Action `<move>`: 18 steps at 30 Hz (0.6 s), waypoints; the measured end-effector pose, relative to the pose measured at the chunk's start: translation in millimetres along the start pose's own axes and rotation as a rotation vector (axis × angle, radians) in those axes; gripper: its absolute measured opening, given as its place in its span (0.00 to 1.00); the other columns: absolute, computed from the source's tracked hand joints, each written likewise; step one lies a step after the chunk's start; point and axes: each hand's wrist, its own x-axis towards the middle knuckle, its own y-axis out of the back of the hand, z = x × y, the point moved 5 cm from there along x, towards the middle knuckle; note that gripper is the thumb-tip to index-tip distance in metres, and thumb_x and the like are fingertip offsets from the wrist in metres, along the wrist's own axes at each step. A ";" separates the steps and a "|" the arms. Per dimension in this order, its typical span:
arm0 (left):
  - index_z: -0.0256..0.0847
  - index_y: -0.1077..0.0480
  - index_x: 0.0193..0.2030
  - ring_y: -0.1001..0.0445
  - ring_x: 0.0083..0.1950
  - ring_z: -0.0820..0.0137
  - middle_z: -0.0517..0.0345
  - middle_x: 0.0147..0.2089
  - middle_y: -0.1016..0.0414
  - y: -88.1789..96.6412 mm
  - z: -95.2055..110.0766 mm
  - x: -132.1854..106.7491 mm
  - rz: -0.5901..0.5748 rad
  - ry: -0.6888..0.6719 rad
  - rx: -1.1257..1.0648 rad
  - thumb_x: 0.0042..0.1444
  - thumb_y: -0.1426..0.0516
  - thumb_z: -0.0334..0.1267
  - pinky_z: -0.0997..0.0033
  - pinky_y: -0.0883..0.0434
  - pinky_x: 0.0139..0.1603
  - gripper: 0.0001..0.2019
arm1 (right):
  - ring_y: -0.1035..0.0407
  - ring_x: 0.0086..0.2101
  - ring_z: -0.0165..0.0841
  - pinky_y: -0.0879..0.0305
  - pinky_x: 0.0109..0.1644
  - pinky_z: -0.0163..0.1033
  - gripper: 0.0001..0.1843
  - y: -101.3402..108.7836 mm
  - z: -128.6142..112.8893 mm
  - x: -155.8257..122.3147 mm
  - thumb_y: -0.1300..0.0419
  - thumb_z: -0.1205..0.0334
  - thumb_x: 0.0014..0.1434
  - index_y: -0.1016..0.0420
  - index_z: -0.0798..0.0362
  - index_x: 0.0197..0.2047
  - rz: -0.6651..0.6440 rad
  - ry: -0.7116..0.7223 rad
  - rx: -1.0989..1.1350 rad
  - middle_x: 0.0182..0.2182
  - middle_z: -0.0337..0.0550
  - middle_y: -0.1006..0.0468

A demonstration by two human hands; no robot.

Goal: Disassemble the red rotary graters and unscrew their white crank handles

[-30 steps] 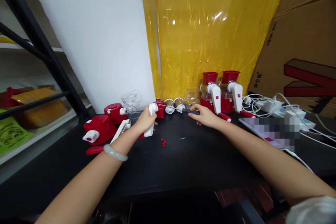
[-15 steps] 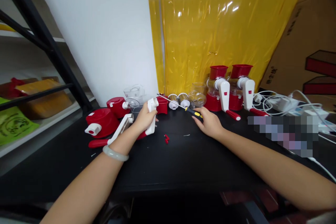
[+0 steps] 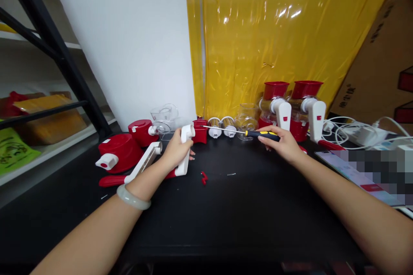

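Note:
My left hand (image 3: 176,151) is closed round a white crank handle (image 3: 186,148) with a red end, held just above the black table (image 3: 226,210). My right hand (image 3: 282,142) grips the black and yellow handle of a screwdriver (image 3: 258,133); its thin metal shaft points left towards a small red block (image 3: 200,134). A small red clip (image 3: 203,177) and a screw (image 3: 231,174) lie on the table between my hands. A pale bangle (image 3: 133,197) sits on my left wrist.
Two red bases (image 3: 121,154) and a second white crank (image 3: 143,163) lie at the left. Metal drums (image 3: 221,125), clear cups and two assembled red and white grinders (image 3: 292,109) stand along the yellow curtain. White cables and chargers (image 3: 358,131) lie at the right, cardboard boxes behind.
My right hand has lifted the screwdriver off the table and levelled it, shaft pointing left. The view has shifted slightly. My left hand keeps hold of the white crank.

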 end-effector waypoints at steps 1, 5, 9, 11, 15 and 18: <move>0.43 0.47 0.63 0.21 0.30 0.66 0.48 0.46 0.26 -0.9 1.0 -1.1 0.002 -0.005 0.004 0.55 0.48 0.34 0.65 0.22 0.27 0.27 | 0.33 0.21 0.30 0.35 0.28 0.38 0.22 -0.5 -0.1 0.0 0.32 0.47 0.50 0.24 0.52 0.43 -0.017 -0.007 0.016 0.24 0.37 0.26; 0.42 0.45 0.61 0.21 0.33 0.66 0.47 0.49 0.26 -4.2 3.1 -4.6 0.006 -0.037 0.043 0.54 0.47 0.34 0.67 0.22 0.27 0.26 | 0.34 0.21 0.29 0.36 0.27 0.37 0.21 -5.7 -2.9 -1.8 0.32 0.47 0.49 0.23 0.53 0.42 -0.079 -0.029 0.036 0.25 0.38 0.25; 0.43 0.43 0.60 0.22 0.33 0.67 0.48 0.48 0.26 -6.1 2.7 -6.6 0.009 -0.053 0.051 0.54 0.46 0.33 0.69 0.22 0.26 0.26 | 0.34 0.22 0.28 0.36 0.27 0.37 0.21 -8.7 -5.1 -3.3 0.32 0.48 0.49 0.22 0.53 0.41 -0.100 -0.034 0.028 0.28 0.40 0.24; 0.44 0.42 0.59 0.22 0.31 0.68 0.50 0.47 0.26 -5.7 3.1 -7.2 0.025 -0.061 0.033 0.53 0.45 0.33 0.69 0.23 0.25 0.25 | 0.35 0.21 0.28 0.36 0.27 0.37 0.21 -8.6 -4.3 -2.9 0.32 0.48 0.48 0.22 0.53 0.41 -0.101 -0.042 0.036 0.27 0.40 0.24; 0.44 0.40 0.56 0.23 0.29 0.69 0.52 0.44 0.27 -5.1 3.8 -7.9 0.039 -0.065 -0.014 0.50 0.43 0.32 0.69 0.24 0.23 0.25 | 0.36 0.21 0.28 0.38 0.27 0.36 0.22 -7.0 -1.4 -1.0 0.31 0.48 0.48 0.23 0.54 0.41 -0.096 -0.050 0.068 0.25 0.39 0.25; 0.45 0.40 0.56 0.23 0.29 0.68 0.54 0.41 0.28 -5.6 4.0 -8.5 0.041 -0.070 -0.027 0.50 0.43 0.31 0.69 0.24 0.22 0.25 | 0.36 0.21 0.28 0.39 0.27 0.36 0.22 -6.1 0.1 -0.1 0.31 0.48 0.48 0.23 0.54 0.41 -0.094 -0.056 0.077 0.25 0.38 0.26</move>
